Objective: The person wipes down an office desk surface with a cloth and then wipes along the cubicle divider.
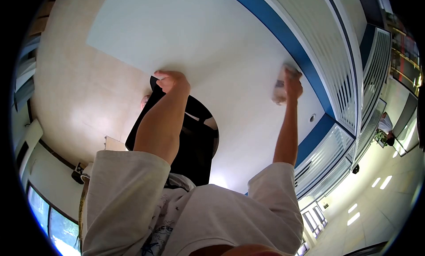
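My left hand (171, 82) has its fingers curled over the upper edge of a glossy black panel (197, 136) with a curved right side. Part of the panel is behind my left forearm, and pale light reflects in it. A small pinkish thing (144, 101) shows at its left edge; I cannot tell what it is. Out to the right, my right hand (293, 84) is closed on a pale, see-through-looking thing (279, 91) with a dark patch. Motion blurs that thing, so its kind is unclear. It is over the white tabletop (239, 56), near the blue edge.
Along the right runs a blue border (283, 28) with white slatted panels (334, 56) beyond it. A round hole (312, 118) sits in the tabletop's right part. A pale wooden surface (79, 87) lies left. Another person (386, 125) is far right.
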A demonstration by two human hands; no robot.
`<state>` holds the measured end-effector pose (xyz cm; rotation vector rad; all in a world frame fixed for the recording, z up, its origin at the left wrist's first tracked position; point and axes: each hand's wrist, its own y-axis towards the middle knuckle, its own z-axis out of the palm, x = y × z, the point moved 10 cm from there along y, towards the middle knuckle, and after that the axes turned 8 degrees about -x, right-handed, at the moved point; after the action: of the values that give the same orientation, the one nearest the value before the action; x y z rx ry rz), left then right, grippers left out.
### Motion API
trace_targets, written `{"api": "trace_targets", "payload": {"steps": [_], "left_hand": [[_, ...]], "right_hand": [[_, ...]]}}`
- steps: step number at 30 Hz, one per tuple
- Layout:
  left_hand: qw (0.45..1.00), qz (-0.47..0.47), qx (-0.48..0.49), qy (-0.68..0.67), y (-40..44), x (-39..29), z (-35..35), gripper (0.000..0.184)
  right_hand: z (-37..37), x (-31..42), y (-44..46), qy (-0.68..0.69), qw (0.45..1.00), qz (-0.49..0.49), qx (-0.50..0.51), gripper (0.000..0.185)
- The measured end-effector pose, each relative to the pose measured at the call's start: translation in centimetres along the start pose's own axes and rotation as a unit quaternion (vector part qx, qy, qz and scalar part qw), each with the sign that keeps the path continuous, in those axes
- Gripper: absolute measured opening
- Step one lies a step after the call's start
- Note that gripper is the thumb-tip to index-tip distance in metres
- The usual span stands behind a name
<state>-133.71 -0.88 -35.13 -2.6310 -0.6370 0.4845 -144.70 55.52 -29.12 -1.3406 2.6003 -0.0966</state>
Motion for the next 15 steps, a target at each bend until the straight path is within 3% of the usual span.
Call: {"api": "trace_targets", "payload": {"steps": [2,5,9,15], "left_hand": [[1.000,-0.006,-0.002,-0.009,0.3,0.0,0.1,0.088],[1.000,0.019,0.000,0.019,0.8,0.0,0.4,0.088],[1.000,0.004,-0.009,-0.003,0.0,-0.3,-0.4,0.087],[1.000,0.008,-0.016,-0.017,0.1,-0.2,0.0,0.087]], "right_hand": [[0.8,4.5,0.4,0.139,0.984,-0.051,-0.104,0.113],[0.5,7.5,0.2,0.161,0.977,0.008,-0.141,0.117],[0.6,7.0,1.1,0.134,0.990,0.040,0.013,0.130],[2.2,6.1,2.7,0.122,0.987,0.070,0.081,0.140]]}}
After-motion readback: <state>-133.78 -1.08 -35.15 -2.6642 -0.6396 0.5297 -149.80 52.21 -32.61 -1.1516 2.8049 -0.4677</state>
